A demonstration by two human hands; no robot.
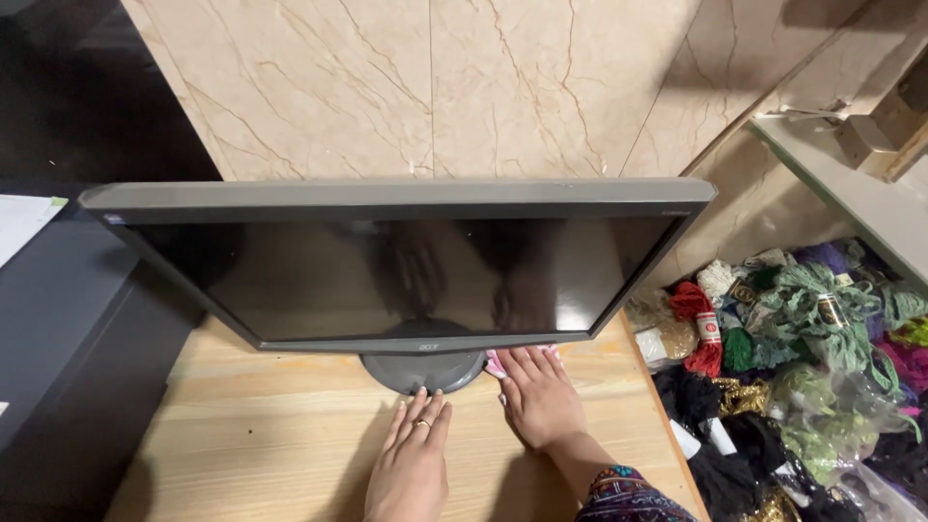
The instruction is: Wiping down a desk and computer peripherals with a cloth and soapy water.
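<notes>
Wood: pale planks make up the bench (242,425) I am looking down on, with marbled beige tiles on the wall (435,87) behind it.
Head view, main thing: a flat monitor (406,271) stands near the back of the bench on a round grey base (422,370), screen dark, tilted toward me, with dim reflections of both hands in the glass.
Left hand: my left hand (411,464) lies flat and released on the wood, fingers together, a ring on one finger, its fingertips touching the front edge of the base. It grips nothing.
Right hand: my right hand (539,396) is pressed palm-down just right of the base, fingers stretched under the lower edge of the screen and resting on a pink cloth (498,364). Only a small corner of the cloth shows, so I cannot tell whether the fingers pinch it or just lie on it.
Wrist: a patterned sleeve with a beaded cuff (619,483) covers the right forearm.
Right side: a heap of yarn (802,367) in red, green, purple, black and gold lies below the bench edge.
Left side: a dark cabinet (58,338) with a white sheet of paper (24,222) on it.
Progress: I judge the work to be early; the monitor sits squarely on its base and nothing is lifted, and the screen shows no clear sign of wiping.
</notes>
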